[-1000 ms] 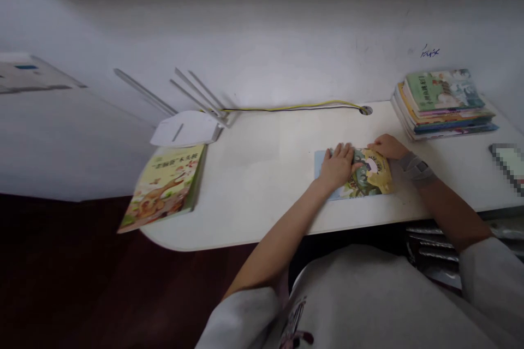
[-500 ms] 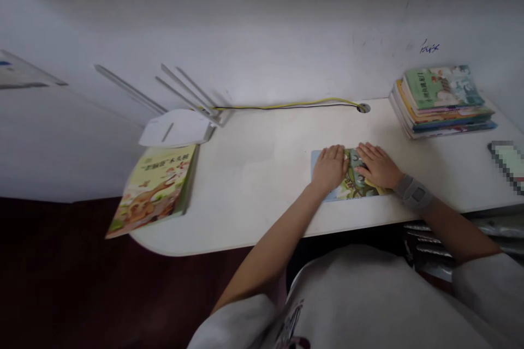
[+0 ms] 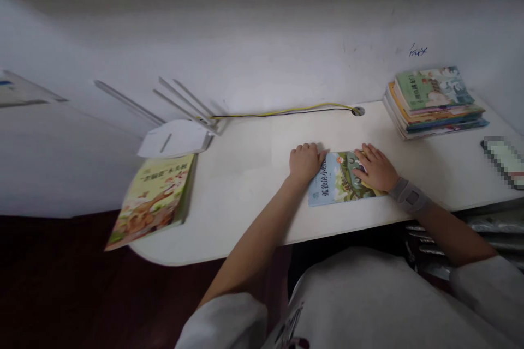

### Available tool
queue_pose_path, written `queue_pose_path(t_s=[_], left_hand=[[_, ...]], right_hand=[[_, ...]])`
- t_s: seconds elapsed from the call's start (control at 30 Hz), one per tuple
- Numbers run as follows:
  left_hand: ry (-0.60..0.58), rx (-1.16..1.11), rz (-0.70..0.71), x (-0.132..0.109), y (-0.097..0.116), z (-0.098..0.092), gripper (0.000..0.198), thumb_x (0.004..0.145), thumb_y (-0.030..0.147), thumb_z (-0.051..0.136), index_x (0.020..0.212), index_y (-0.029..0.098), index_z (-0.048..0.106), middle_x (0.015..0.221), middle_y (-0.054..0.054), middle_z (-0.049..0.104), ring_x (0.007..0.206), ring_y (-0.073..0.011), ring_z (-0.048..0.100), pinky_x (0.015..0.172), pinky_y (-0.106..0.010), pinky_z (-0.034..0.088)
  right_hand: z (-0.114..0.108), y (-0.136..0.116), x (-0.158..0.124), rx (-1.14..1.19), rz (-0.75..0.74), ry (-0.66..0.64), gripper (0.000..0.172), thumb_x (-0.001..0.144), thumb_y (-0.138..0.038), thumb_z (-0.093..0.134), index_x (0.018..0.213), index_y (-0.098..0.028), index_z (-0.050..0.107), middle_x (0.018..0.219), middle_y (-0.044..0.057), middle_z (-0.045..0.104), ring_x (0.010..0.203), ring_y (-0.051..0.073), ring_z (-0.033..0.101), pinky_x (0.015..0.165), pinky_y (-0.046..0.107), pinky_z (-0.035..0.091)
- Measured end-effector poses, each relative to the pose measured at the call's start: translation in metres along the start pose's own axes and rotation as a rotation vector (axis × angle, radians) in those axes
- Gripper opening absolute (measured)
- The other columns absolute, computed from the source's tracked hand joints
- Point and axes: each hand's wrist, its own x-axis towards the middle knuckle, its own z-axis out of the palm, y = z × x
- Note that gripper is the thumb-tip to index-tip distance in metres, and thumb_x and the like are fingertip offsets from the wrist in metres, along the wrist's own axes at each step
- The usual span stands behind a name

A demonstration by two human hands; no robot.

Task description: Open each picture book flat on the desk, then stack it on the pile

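A thin picture book with a blue, green and yellow cover lies closed on the white desk. Its printed title shows along the left side. My right hand rests flat on the right part of the cover, fingers spread, with a grey watch on the wrist. At the book's upper left corner is my left hand, mostly on the desk beside the book. Its thumb points across to the corner and its fingers look bent, with the tips hard to make out.
A stack of books stands at the back right, with a blurred-out phone-like object nearby. At the left, a white router sits behind a yellow-green book overhanging the desk edge. Cables run along the wall to a hole.
My left hand has slid left off the cover to the book's left edge, uncovering the title. My right hand stays on the book. The view has shifted slightly.
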Motion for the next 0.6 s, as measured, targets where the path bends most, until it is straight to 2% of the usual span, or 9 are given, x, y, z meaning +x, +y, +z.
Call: queue_pose_path(t_s=[0.13,0.2,0.27,0.37,0.5,0.53,0.6], left_hand=[[-0.092,-0.473,-0.173,0.012,-0.005,-0.006,0.039,0.076,0.054,0.061,0.068,0.017,0.060,0.088,-0.016,0.066,0.098,-0.0324,0.061,0.083,-0.039,0.044],[-0.137,-0.644,-0.217,0.011,-0.009,-0.010,0.039,0.074,0.055,0.064,0.065,0.017,0.058,0.077,-0.012,0.066,0.086,-0.0286,0.064,0.073,-0.035,0.047],[-0.178,-0.731,-0.217,0.004,-0.013,-0.016,0.039,0.078,0.056,0.059,0.071,0.017,0.059,0.072,-0.009,0.065,0.072,-0.0226,0.064,0.061,-0.031,0.048],[-0.269,-0.899,-0.225,-0.021,-0.022,-0.022,0.037,0.083,0.053,0.055,0.085,0.016,0.060,0.074,-0.008,0.067,0.061,-0.0166,0.063,0.052,-0.027,0.048],[-0.538,-1.303,-0.334,-0.067,-0.029,-0.020,0.033,0.079,0.041,0.064,0.100,0.017,0.056,0.077,-0.008,0.069,0.057,-0.0154,0.065,0.045,-0.024,0.050],[-0.551,-1.366,-0.364,-0.077,-0.028,-0.019,0.034,0.078,0.037,0.067,0.102,0.018,0.054,0.077,-0.007,0.069,0.056,-0.0152,0.066,0.043,-0.023,0.050],[-0.466,-1.418,-0.376,-0.091,-0.024,-0.017,0.035,0.075,0.032,0.067,0.103,0.020,0.050,0.076,-0.004,0.069,0.053,-0.0134,0.064,0.039,-0.020,0.047]], right_hand=[[0.000,0.000,0.000,-0.003,0.001,0.012,0.059,0.091,-0.047,0.044,0.138,-0.011,0.045,0.146,0.021,0.040,0.135,0.034,0.035,0.107,0.045,0.030],[0.001,0.001,0.000,0.000,0.002,0.013,0.059,0.091,-0.046,0.045,0.138,-0.011,0.045,0.146,0.020,0.040,0.135,0.034,0.035,0.107,0.045,0.030],[0.001,0.001,0.000,0.005,0.002,0.016,0.058,0.091,-0.046,0.044,0.138,-0.012,0.046,0.146,0.020,0.040,0.135,0.033,0.035,0.107,0.046,0.031],[0.001,0.001,-0.001,0.016,0.004,0.019,0.058,0.091,-0.047,0.043,0.137,-0.012,0.046,0.146,0.020,0.040,0.135,0.034,0.036,0.106,0.046,0.031],[0.003,0.000,-0.001,0.047,-0.002,0.028,0.057,0.091,-0.046,0.043,0.136,-0.010,0.047,0.146,0.021,0.040,0.135,0.034,0.035,0.107,0.046,0.030],[0.004,0.001,0.000,0.067,-0.004,0.033,0.058,0.091,-0.046,0.044,0.136,-0.010,0.047,0.146,0.021,0.040,0.135,0.034,0.034,0.107,0.047,0.030],[0.007,0.007,0.002,0.153,-0.013,0.041,0.057,0.090,-0.047,0.044,0.135,-0.012,0.048,0.146,0.020,0.041,0.136,0.034,0.034,0.108,0.049,0.030]])
